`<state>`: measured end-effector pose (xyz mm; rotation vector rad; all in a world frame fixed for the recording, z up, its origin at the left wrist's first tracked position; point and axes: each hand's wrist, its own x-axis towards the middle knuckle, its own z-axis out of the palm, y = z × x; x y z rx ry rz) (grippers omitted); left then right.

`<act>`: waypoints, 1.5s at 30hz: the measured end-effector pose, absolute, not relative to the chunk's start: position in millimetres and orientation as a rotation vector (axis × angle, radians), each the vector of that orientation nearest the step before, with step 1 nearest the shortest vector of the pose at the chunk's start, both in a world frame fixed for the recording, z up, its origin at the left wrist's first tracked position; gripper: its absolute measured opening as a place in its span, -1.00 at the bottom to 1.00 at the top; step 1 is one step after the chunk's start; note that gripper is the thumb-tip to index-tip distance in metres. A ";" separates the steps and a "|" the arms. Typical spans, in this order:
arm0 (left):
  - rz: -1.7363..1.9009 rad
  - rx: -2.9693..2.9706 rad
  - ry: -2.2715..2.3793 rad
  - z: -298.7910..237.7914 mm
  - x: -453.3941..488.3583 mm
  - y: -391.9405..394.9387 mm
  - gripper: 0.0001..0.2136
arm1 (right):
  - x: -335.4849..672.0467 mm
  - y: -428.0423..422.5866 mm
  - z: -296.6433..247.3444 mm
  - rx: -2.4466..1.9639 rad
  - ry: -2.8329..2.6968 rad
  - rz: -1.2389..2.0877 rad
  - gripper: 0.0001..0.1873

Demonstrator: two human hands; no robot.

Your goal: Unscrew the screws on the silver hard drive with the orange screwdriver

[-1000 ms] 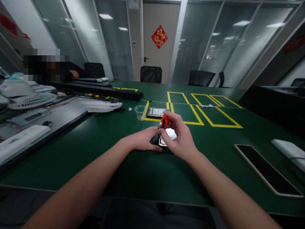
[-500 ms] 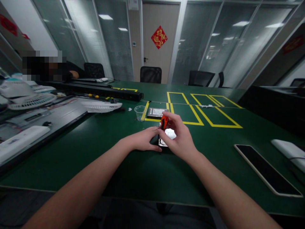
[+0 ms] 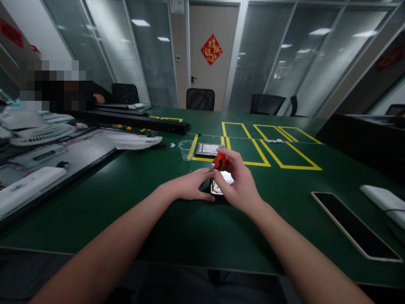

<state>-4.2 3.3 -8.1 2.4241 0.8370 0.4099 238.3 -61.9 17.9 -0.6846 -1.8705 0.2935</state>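
Observation:
A shiny silver hard drive (image 3: 226, 178) lies on the green table between my hands. My left hand (image 3: 190, 185) steadies it from the left, its thumb at the near corner and its fingers along the far side. Pinched in the fingertips of my right hand (image 3: 240, 181) is a screwdriver (image 3: 220, 161) with an orange and black handle, upright over the drive's far left part. Fingers hide its tip, so I cannot tell what it touches. Just beyond lies a second hard drive (image 3: 209, 149) with a white label, beside a clear plastic cup (image 3: 186, 150).
Yellow tape rectangles (image 3: 292, 168) mark the green table (image 3: 278, 202). A phone (image 3: 356, 226) lies at the right, near a white device (image 3: 384, 202). At the left are fan parts (image 3: 136, 141), a large panel (image 3: 79, 154) and long black bars (image 3: 136, 120). A person sits beyond them.
The screwdriver's handle has turned and tilted slightly to the right in my right fingers. My left hand and the hard drive stay in place.

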 end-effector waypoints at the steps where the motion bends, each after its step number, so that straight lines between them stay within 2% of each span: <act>1: 0.405 2.421 0.838 -8.4 -4.5 3.6 0.01 | 238.2 -62.1 17.7 -0.691 -1.871 0.300 -0.39; 12: 0.460 2.412 0.868 -8.6 -2.9 0.8 -0.14 | 240.7 -61.4 23.2 -0.676 -1.868 0.170 -0.43; 24: 0.437 2.442 0.847 -10.2 -4.6 3.3 -0.05 | 237.5 -62.3 19.8 -0.670 -1.836 0.243 -0.40; 39: 0.445 2.430 0.852 -7.6 -4.0 1.5 -0.10 | 238.8 -63.8 25.3 -0.688 -1.859 0.164 -0.45; 45: 0.439 2.428 0.839 -6.3 -3.7 1.5 -0.09 | 238.1 -63.9 22.1 -0.676 -1.849 0.249 -0.37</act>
